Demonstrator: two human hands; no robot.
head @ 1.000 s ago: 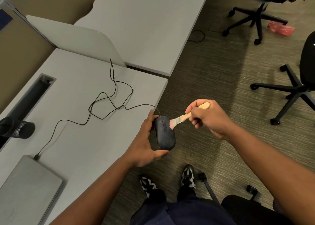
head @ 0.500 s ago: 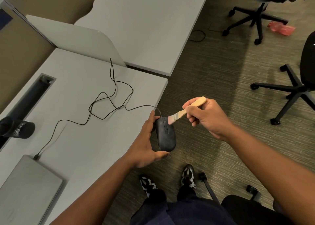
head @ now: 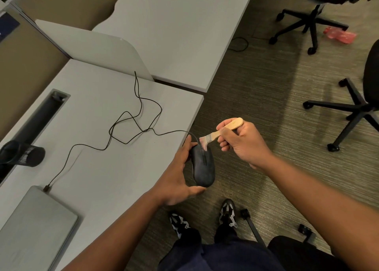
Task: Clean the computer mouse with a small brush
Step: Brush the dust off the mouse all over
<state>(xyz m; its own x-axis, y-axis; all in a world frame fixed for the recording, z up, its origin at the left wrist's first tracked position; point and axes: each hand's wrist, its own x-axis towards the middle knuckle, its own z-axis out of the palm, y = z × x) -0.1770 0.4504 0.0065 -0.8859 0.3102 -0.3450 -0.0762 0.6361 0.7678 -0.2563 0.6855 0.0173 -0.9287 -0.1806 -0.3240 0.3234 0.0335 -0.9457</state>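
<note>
A black wired computer mouse is held just off the desk's front edge, top side up. My left hand grips it from the left and underneath, thumb under its rear end. My right hand pinches the wooden handle of a small brush. The brush's pale bristles touch the front end of the mouse, near where the cable leaves it. The black cable runs in loops across the grey desk to a closed grey laptop.
A black mesh pen cup lies on its side at the desk's left. A cable slot sits behind it. Office chairs stand on the carpet to the right, with a red wrapper on the floor. My shoes are below.
The brush has moved from the mouse's right side up to its front end, and my right hand has risen slightly with it. My left hand keeps the mouse nearly still.
</note>
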